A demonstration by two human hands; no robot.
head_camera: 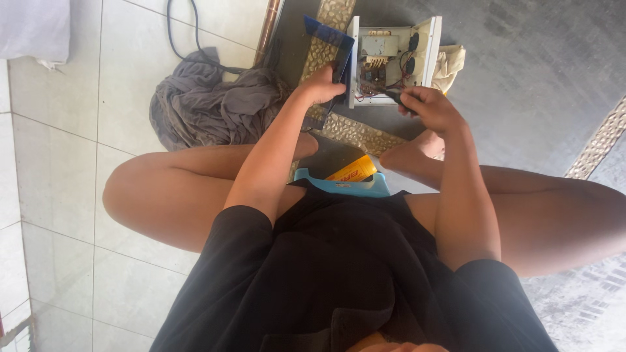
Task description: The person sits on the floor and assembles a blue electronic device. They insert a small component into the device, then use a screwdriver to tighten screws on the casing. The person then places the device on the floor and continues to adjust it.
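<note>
An open white metal case (393, 60) with a transformer, wires and a circuit board inside stands on the floor ahead of my knees. My left hand (323, 83) grips its near left edge beside a dark blue panel (330, 34). At the lower front of the case my right hand (427, 107) is closed around a dark tool handle whose tip points into the wiring.
A crumpled grey cloth (208, 104) lies on the white tiles at left with a black cable (179, 29) behind it. A beige rag (450, 65) sits right of the case. A blue stool (345, 186) and a yellow packet (352, 171) are under me. Bare feet flank the stool.
</note>
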